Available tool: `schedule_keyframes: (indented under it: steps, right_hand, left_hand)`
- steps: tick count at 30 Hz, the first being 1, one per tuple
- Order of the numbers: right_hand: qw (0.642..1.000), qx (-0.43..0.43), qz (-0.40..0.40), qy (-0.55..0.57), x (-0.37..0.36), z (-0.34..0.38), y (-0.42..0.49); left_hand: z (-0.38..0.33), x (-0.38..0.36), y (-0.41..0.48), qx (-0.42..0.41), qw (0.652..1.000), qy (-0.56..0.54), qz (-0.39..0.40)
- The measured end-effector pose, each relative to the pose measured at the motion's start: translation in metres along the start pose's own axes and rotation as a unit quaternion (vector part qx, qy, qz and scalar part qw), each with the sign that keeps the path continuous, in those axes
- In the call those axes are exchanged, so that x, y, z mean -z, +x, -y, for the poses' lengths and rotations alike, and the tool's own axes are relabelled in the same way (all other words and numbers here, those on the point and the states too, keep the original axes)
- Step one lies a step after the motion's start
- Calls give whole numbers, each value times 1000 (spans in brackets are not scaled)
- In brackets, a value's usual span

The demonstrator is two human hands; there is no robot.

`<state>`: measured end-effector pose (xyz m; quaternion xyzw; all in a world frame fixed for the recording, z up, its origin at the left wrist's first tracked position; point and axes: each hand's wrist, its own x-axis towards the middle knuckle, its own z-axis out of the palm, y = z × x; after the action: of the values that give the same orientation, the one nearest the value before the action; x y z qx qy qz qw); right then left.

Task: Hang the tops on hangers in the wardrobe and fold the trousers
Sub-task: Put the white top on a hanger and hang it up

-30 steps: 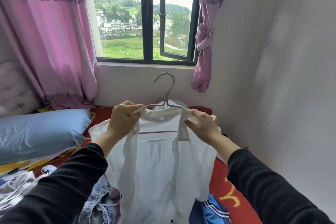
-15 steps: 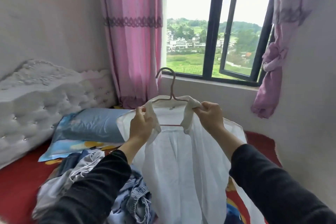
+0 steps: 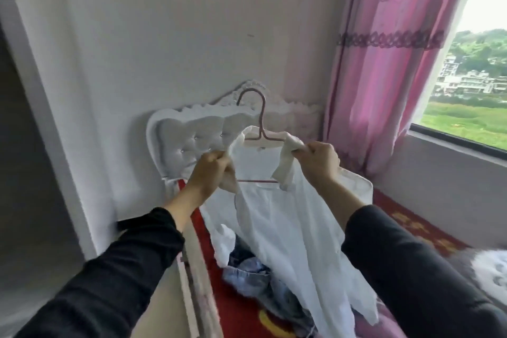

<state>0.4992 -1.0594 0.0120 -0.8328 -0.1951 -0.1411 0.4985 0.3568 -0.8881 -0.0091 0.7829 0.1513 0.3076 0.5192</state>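
A white shirt (image 3: 288, 230) hangs on a pink hanger (image 3: 262, 129), held up in front of me above the bed. My left hand (image 3: 210, 173) grips the shirt's left shoulder and collar edge. My right hand (image 3: 319, 159) grips the right shoulder and collar. The hanger's hook points up, and its lower bar shows between my hands. Under the shirt, a heap of clothes (image 3: 252, 274) with blue denim and white pieces lies on the bed.
A white tufted headboard (image 3: 192, 134) stands against the wall behind the hanger. The bed has a red cover (image 3: 417, 228). A pink curtain (image 3: 384, 63) and a window are at the right. A white vertical frame (image 3: 49, 107) with a dark opening is at the left.
The view has swung left, from the window to the headboard and the wall. Both hands keep their grip on the shirt's shoulders and carry the hanger leftward.
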Motion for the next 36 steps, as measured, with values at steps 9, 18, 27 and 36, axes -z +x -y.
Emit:
schedule_keyframes:
  steps: [9, 18, 27, 36]
  right_hand:
    - [986, 72, 116, 98, -156, 135, -29]
    - [953, 105, 245, 146, -320, 228, -60]
    - [909, 188, 320, 190, -445, 290, -80]
    - [887, 277, 299, 218, -555, 352, -81]
  left_hand:
    - [21, 191, -16, 40, 997, 58, -44]
    - [106, 385, 5, -35, 878, 400, -261]
    - [169, 501, 33, -4, 910, 290, -295]
    - [230, 599, 80, -1, 882, 273, -383]
